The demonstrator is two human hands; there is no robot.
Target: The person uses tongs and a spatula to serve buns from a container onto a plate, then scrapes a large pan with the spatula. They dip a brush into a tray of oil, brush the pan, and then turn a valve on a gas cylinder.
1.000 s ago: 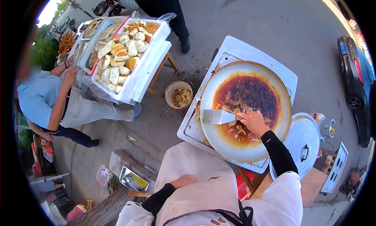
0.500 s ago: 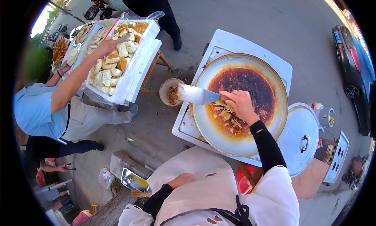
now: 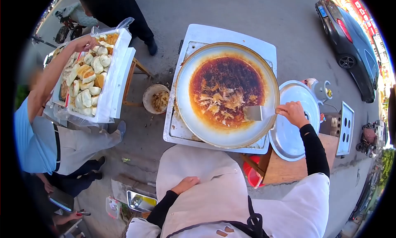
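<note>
My right hand (image 3: pixel 293 114) is closed round the handle of a wide metal scraper (image 3: pixel 256 113), at the right rim of a large round pan (image 3: pixel 185 126). The scraper's blade rests over the browned pan surface. Left of the blade lie pale and brown flaky scraps (image 3: pixel 220 99), in and beside a dark burnt patch. My left hand (image 3: pixel 186 184) lies on the apron over my lap, its fingers close together and partly hard to make out; I see nothing in it.
Beside the pan are a bucket of scraps (image 3: pixel 156 99) on the left and a large lid (image 3: pixel 295 126) on the right. Farther left, a person in blue reaches over a tray of buns (image 3: pixel 88 79). A dark car (image 3: pixel 350 48) stands upper right.
My right hand and the scraper have swung from the pan's left side to its right, the blade now over the pan. The scraps look more gathered. The view has shifted.
</note>
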